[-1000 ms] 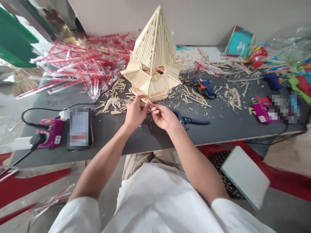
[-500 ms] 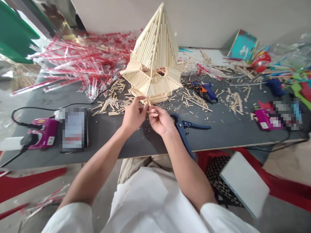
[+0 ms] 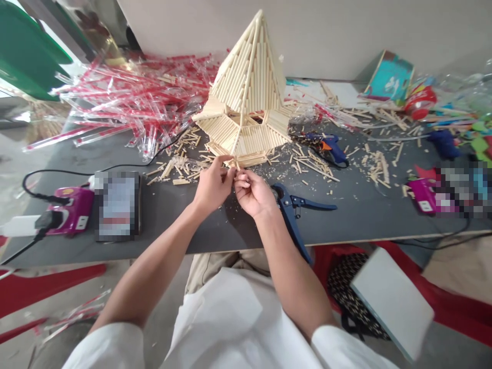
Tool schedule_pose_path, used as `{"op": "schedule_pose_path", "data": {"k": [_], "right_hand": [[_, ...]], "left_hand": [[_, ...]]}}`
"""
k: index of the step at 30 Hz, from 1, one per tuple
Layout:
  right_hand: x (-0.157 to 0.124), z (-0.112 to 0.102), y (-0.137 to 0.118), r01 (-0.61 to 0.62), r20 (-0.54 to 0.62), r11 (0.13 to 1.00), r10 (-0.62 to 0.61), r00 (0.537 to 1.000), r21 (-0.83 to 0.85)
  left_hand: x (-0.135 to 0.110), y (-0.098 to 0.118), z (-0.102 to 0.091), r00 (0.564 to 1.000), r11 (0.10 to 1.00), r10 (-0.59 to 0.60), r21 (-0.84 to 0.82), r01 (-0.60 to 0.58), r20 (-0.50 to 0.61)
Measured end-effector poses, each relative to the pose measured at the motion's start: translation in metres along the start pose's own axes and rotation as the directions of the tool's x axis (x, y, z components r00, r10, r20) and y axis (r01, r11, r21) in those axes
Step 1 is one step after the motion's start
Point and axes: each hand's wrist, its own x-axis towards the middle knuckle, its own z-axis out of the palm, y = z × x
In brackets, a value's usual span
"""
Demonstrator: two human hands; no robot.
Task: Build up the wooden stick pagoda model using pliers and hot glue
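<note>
- The stick model (image 3: 249, 77), with a pointed top, stands upright on the table (image 3: 165, 205), just beyond both hands.
- The left hand (image 3: 215, 185) reaches the model's lower front edge, thumb and forefinger drawn near each other; whether its grip holds a piece, I cannot tell.
- The right hand (image 3: 254, 195) is just beside it, fingers curled; what its grip holds, if anything, is hidden.
- Blue cutters (image 3: 289, 212) lie beside the right forearm.
- Short stick pieces (image 3: 180, 166) are scattered around the model, with a blue glue gun (image 3: 333, 147) to its right.
- Red-and-clear wrappers (image 3: 130, 97) pile up left of it.
</note>
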Motion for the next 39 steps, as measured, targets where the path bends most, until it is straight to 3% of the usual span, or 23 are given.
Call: {"op": "schedule_pose_path", "data": {"k": [10,17,27,33,39], "right_hand": [[0.000,0.002,-0.001,0.003,-0.016,1.000,-0.003,1.000,0.003],[0.003,0.000,0.001,0.020,0.007,0.999,-0.020,1.000,-0.048],[0.001,0.003,0.003,-0.001,-0.011,0.999,0.001,1.000,0.043],[0.001,0.003,0.004,0.015,-0.007,0.998,-0.014,1.000,0.062],[-0.004,-0.003,0.010,0.076,0.009,0.992,-0.075,0.997,-0.096]], "left_hand": [[0.000,0.004,-0.001,1.000,1.000,0.001,-0.007,-0.001,0.016],[-0.001,0.003,0.002,0.997,0.984,-0.070,-0.161,0.076,0.043],[0.000,0.003,0.001,0.989,0.947,-0.126,-0.288,0.144,0.082],[0.001,0.001,0.003,0.987,0.945,-0.135,-0.288,0.154,0.087],[0.000,0.005,-0.005,0.996,0.976,-0.084,-0.198,0.087,0.020]]}}
